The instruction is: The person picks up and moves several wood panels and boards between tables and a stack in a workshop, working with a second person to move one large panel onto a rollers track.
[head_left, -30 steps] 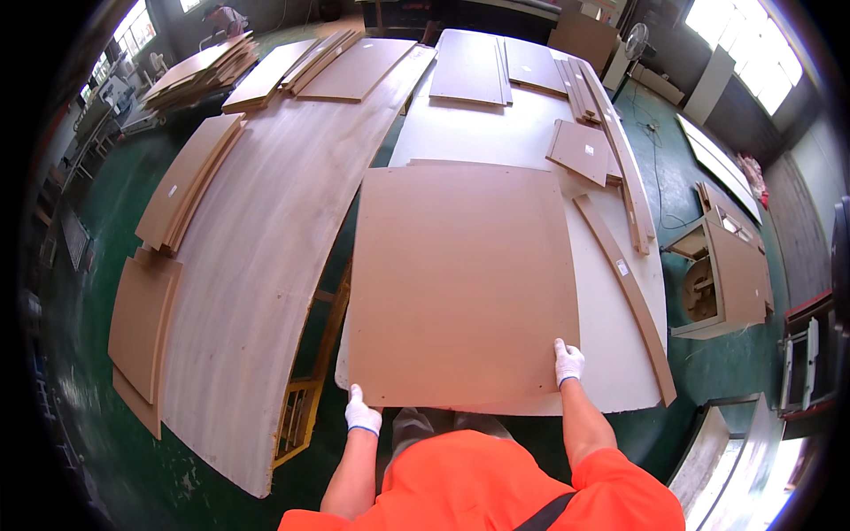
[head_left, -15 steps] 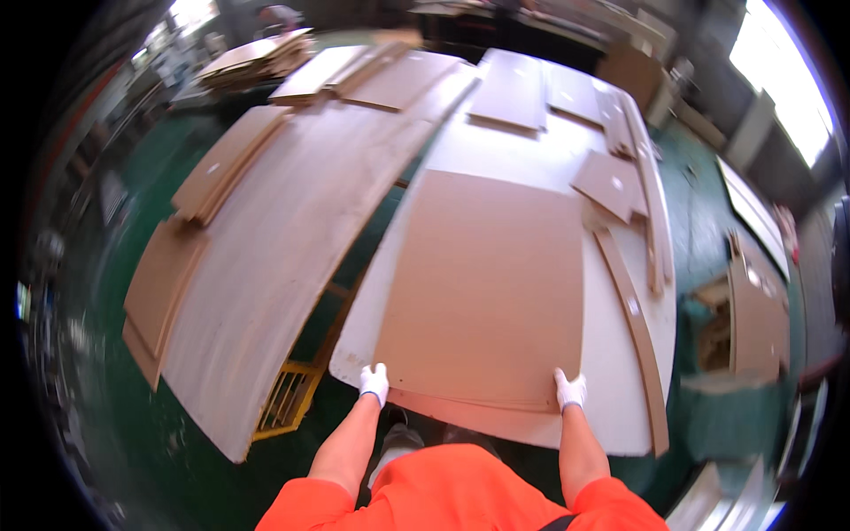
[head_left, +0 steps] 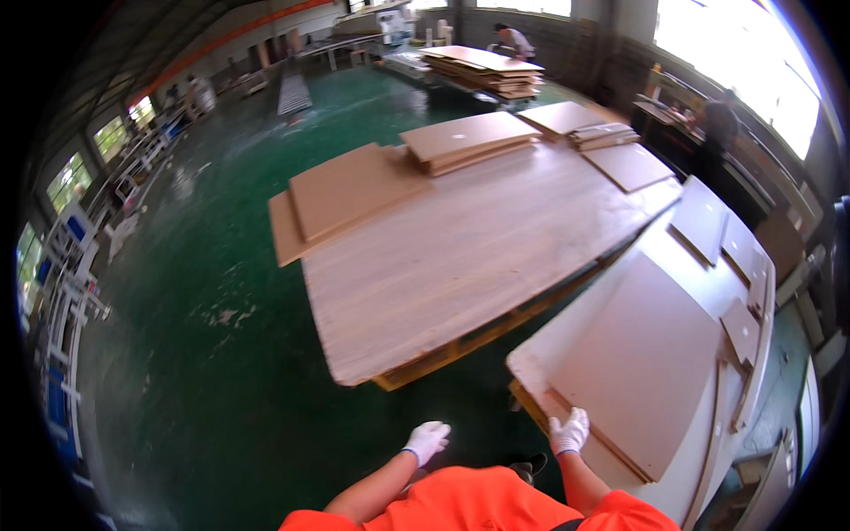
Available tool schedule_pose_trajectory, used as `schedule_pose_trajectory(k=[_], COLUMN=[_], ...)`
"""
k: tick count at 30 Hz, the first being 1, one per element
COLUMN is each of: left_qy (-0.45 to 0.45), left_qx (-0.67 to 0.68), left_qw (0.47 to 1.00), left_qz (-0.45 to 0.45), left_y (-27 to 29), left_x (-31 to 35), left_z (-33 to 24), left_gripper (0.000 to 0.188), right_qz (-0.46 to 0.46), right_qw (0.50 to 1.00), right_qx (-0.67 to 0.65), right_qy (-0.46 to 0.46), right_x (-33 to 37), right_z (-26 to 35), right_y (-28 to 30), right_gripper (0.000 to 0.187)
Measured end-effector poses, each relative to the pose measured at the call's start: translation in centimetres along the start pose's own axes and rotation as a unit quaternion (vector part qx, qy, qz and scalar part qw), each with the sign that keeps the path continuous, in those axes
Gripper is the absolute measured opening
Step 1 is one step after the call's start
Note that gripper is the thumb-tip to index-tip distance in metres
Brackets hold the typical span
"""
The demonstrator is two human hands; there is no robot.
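Note:
A large flat brown board (head_left: 642,354) lies on the white sheet that tops the right-hand table. My right hand (head_left: 569,431), in a white glove, is at the board's near edge with its fingers apart. I cannot tell whether it touches the board. My left hand (head_left: 428,442), also gloved in white, hangs over the green floor left of that table. It is empty, its fingers loosely extended. A narrow brown strip (head_left: 711,447) lies along the board's right side.
A left-hand table with a pale wood-grain top (head_left: 460,265) carries brown panels (head_left: 350,190) and stacked boards (head_left: 469,140) around its edges. A gap separates both tables. Smaller panels (head_left: 699,219) lie at the right table's far end. Another person (head_left: 515,40) bends beside a far stack.
The view has swung left, bringing more of the floor and left table into sight. My left hand has let go of the board and moved away. My right hand stays near its edge.

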State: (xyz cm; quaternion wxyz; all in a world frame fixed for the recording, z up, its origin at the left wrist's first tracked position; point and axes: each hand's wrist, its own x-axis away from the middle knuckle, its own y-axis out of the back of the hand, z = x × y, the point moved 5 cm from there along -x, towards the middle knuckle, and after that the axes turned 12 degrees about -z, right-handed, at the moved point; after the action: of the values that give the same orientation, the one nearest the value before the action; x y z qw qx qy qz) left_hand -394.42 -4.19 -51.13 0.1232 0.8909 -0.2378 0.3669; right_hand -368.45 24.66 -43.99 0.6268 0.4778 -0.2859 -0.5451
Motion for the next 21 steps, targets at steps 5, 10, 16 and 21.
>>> schedule_pose_trajectory(k=[5,10,16,21], left_qy=[0.007,0.018,-0.018,-0.02], left_qx=[0.114,0.228,0.214,0.149], left_qw=[0.955,0.93,0.938,0.95], left_qz=[-0.274,-0.289,-0.272,-0.275], left_y=[23.2,34.4,44.3,46.9], left_x=[-1.4,-3.0,-9.4,-16.5], left_z=[1.3,-0.4,-10.7,-20.2], left_gripper=[0.023,0.02,0.031,0.018], right_qz=[0.314,0.41,0.186,0.139], right_qw=[0.942,0.879,0.951,0.983], right_qx=[-0.024,0.012,-0.077,-0.016], right_qy=[0.115,0.241,0.236,0.12], right_x=[8.2,10.8,7.3,6.8], right_z=[18.6,28.3,35.8,40.1], right_y=[-8.2,-13.2,-17.5,-18.7], right_gripper=[0.075,0.074,0.059,0.054])
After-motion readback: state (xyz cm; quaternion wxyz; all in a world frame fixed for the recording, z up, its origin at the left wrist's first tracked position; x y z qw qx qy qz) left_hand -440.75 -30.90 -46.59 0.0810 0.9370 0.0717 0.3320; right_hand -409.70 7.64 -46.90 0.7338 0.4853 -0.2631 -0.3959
